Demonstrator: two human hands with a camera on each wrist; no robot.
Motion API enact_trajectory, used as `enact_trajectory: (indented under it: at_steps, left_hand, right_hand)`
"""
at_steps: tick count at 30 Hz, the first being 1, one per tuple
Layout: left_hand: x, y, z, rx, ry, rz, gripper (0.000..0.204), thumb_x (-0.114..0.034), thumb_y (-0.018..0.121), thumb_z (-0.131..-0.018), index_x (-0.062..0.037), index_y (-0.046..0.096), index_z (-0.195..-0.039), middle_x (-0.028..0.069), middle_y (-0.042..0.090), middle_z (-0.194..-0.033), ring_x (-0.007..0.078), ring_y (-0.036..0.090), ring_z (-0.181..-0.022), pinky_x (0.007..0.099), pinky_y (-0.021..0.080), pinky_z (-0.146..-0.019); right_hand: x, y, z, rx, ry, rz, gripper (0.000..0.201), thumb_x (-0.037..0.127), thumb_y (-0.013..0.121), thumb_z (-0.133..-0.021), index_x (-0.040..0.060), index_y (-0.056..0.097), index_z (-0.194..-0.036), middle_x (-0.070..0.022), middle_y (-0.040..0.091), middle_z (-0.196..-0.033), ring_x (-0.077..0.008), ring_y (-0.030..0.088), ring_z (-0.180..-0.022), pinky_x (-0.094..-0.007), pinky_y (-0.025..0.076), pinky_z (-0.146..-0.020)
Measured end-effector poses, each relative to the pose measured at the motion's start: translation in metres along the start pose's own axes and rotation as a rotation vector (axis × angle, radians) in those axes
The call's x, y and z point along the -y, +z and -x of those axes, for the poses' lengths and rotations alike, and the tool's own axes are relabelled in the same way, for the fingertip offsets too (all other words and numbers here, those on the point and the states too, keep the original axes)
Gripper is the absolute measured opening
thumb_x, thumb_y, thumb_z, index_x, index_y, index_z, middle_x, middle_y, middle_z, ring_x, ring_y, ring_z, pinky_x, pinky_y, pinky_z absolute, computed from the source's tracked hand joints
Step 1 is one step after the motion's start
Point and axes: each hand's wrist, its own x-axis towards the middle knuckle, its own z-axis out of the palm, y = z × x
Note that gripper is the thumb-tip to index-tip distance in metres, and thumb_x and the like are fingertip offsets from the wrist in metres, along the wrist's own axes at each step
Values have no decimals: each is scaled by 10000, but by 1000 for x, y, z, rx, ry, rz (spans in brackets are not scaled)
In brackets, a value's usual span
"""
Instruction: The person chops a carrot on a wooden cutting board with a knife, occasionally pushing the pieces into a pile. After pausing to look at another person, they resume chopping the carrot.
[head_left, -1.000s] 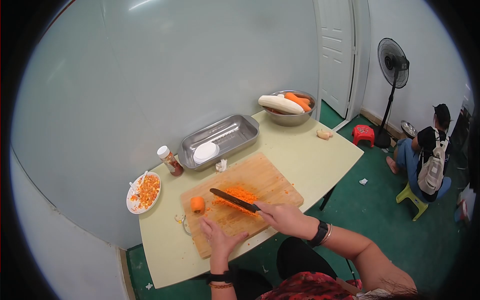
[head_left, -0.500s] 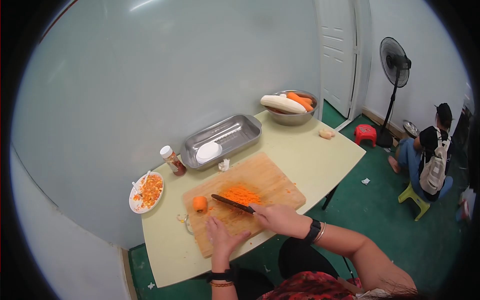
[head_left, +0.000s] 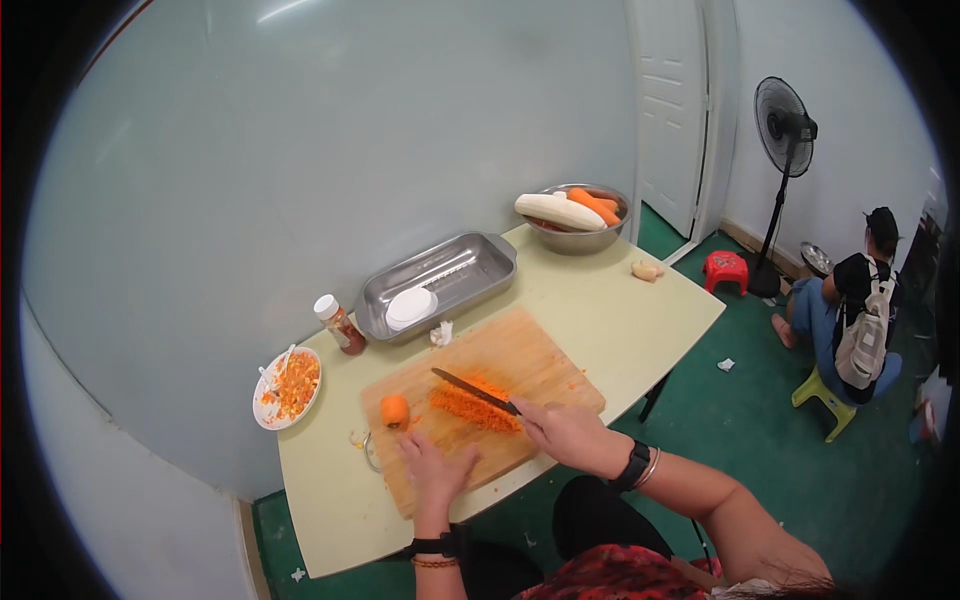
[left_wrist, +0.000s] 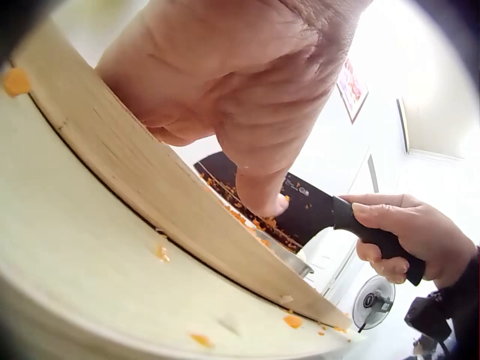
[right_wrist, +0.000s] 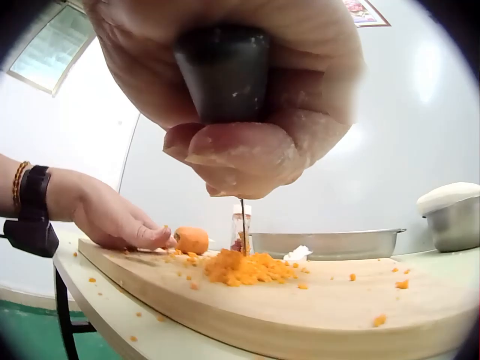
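- My right hand [head_left: 565, 432] is wrapped tight round the black handle of the knife [head_left: 476, 391]; in the right wrist view the fingers [right_wrist: 247, 154] curl fully round it, blade pointing away over the board.
- The blade lies slanted across the minced carrot pile [head_left: 477, 405], at the middle of the cutting board [head_left: 530, 355], centre of the head frame.
- My left hand [head_left: 437, 470] rests flat on the board's near edge, fingers straight, holding nothing; in the left wrist view a fingertip [left_wrist: 264, 201] presses the wood just beside the blade and the orange bits.
- A carrot stub [head_left: 395, 409] stands on the board's left part, apart from the pile and just above my left hand.
- Further out: a plate of scraps [head_left: 287, 386] at the left, a sauce bottle [head_left: 339, 323], a steel tray [head_left: 440, 275], and a bowl of vegetables [head_left: 578, 215] at upper centre.
- My worry: the left fingertips sit near the blade, so a sideways slip of the edge could nick them.
- Loose mince near the board's edge could scatter onto the table [head_left: 620, 310] if I sweep too hard.
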Motion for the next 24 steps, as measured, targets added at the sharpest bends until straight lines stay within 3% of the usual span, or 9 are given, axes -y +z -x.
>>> enact_trajectory:
  at_steps: [4, 10, 13, 16, 24]
  left_hand:
    - [-5, 4, -10, 18, -41, -4, 1114, -618, 647, -839, 81, 140, -1543, 318, 71, -1619, 436, 38, -1520, 551, 91, -1201]
    - [-24, 14, -4, 232, 278, 170, 1051, -570, 617, -882, 88, 131, -1543, 324, 74, -1616, 424, 28, -1525, 530, 67, -1214]
    - [-24, 6, 7, 200, 320, 172, 1114, -604, 652, -839, 95, 139, -1538, 331, 84, -1611, 436, 46, -1520, 506, 79, -1219]
    - [-29, -11, 8, 184, 211, -160, 1203, -650, 694, -782, 121, 146, -1524, 338, 93, -1606, 436, 68, -1516, 445, 105, -1230]
    - [-7, -7, 8, 229, 178, -147, 1236, -677, 700, -752, 119, 153, -1523, 333, 93, -1609, 440, 64, -1516, 457, 107, -1227]
  right_hand:
    - [-6, 0, 3, 64, -11, 109, 357, 255, 521, -987, 95, 570, -1302, -165, 659, -697, -356, 660, -618, -477, 526, -549]
    - [-34, -7, -7, 7, 45, -13, 349, 271, 514, -987, 135, 571, -1304, -169, 667, -725, -371, 667, -664, -482, 534, -587]
    - [-51, -16, -16, -2, 116, 45, 333, 276, 506, -992, 145, 579, -1289, -172, 670, -738, -384, 665, -674, -486, 532, -599]
    - [-53, -21, -15, 61, 128, 87, 319, 276, 507, -994, 138, 590, -1270, -176, 670, -741, -386, 664, -677, -488, 529, -601]
    - [-24, -13, -4, 48, -19, -76, 317, 238, 541, -981, 97, 594, -1260, -194, 656, -719, -382, 660, -667, -498, 521, -605]
